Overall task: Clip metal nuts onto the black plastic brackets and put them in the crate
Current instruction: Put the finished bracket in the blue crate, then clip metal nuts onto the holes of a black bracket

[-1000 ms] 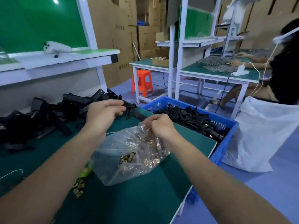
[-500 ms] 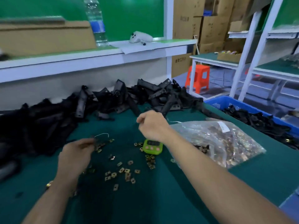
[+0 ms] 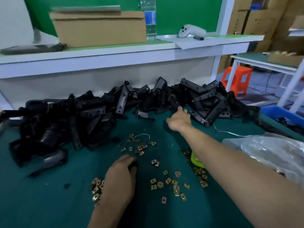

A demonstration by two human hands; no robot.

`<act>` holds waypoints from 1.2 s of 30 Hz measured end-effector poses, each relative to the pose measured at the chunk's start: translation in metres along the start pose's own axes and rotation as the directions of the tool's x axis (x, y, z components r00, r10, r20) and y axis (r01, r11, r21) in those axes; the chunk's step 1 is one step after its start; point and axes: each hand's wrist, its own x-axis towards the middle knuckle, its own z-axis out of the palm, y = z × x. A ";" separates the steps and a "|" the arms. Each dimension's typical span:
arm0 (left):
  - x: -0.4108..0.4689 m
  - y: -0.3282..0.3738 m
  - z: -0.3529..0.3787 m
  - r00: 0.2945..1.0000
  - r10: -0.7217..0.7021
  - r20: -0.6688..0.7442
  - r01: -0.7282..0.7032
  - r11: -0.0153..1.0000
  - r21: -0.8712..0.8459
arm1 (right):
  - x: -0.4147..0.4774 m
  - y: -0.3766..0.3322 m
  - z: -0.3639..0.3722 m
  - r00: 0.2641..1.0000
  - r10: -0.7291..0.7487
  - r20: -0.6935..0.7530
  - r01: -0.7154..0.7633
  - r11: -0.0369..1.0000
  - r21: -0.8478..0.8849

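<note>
Reaches now with the right hand (image 3: 178, 120) to the front edge of the heap of black plastic brackets (image 3: 98, 116), fingers straight and spread, gripping nothing. Half a second ago held that hand curled farther out from the heap, over the green timer (image 3: 196, 159). Rests the left hand (image 3: 121, 175) low, well in front of the heap, knuckles up and fingers curled under among the metal nuts (image 3: 164, 181), nearer the body than before. Cannot tell whether a nut sits in those fingers. Looks more squarely at the heap than a moment ago.

By judgement: nut side attended to, next bracket about to be picked, no clipping begun on this piece.

Finds the nuts scattered loose over the dark green table mat (image 3: 49, 203) in front of the heap, with a twist of white wire tie (image 3: 143, 134) just before its front edge. To the front right of the heap, a clear plastic bag (image 3: 271, 152) of more nuts. At the heap's right end, one corner of the blue crate (image 3: 279, 111), dark parts inside.

Above and behind the heap, a white shelf (image 3: 115, 61) bearing a cardboard box (image 3: 100, 28), a water bottle (image 3: 150, 22) and a white handheld controller (image 3: 189, 31). Right of the heap and beyond it, an orange stool (image 3: 236, 79), a white-framed table (image 3: 263, 63) and stacked cartons (image 3: 256, 18).
</note>
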 end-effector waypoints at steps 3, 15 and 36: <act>0.005 0.000 -0.001 1.000 -0.013 0.018 0.013 1.000 -0.010 | 0.027 0.000 0.009 0.994 0.103 0.020 -0.105 0.992 0.069; 0.013 -0.014 -0.003 0.988 -0.131 -0.087 0.121 0.987 -0.109 | 0.024 -0.025 0.005 0.894 0.302 -0.331 -0.225 0.941 0.251; -0.004 0.008 -0.013 0.927 -0.316 -0.202 0.162 0.824 -0.543 | -0.181 0.038 -0.002 0.884 -0.371 0.286 0.033 0.658 0.752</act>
